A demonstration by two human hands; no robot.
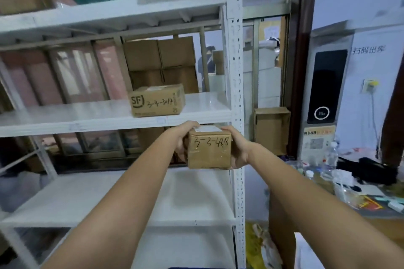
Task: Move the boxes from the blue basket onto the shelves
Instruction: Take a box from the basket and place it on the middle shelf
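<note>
The small box [209, 148], marked 3-3-448, hangs in the air at the shelf front, clamped between both hands. Left hand [182, 141] wraps its left side, right hand [237, 148] its right, fingers [192, 125] curled over the top edge. Just above them sits the SF box [157, 100] on the upper shelf [87, 116]. Below the fingers lies the lower shelf [109, 199], probably its place: best kept level and lowered flat.

brown box [209, 150], white shelves [87, 199]
</note>
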